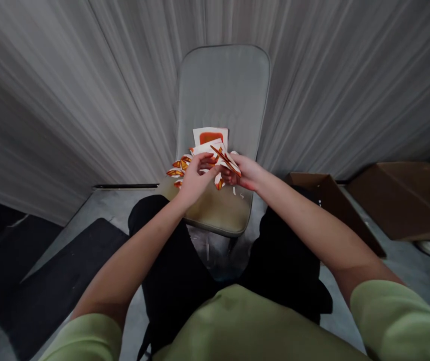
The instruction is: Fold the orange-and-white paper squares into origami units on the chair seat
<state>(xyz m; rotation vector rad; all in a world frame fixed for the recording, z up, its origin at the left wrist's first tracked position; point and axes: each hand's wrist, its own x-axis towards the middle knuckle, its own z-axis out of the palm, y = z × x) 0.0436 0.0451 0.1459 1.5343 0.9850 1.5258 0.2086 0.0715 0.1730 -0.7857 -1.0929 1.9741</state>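
The left hand [195,179] and the right hand [244,173] are both partly closed and are gripping a folded orange-and-white paper strip [226,159], with the fingers of each hand converging on it just above a gray padded chair [222,90]. The strip's pointed end is projecting beside the right hand. A white sheet with an orange rectangle [210,136] is lying on the chair directly beyond the hands. Small folded orange pieces [175,173] are resting at the chair's edge to the left of the left hand, and white scraps are lying near the right hand. A gray curtain [67,100] is hanging behind the chair. Cardboard boxes [403,200] are standing on the floor [350,281] to the right.
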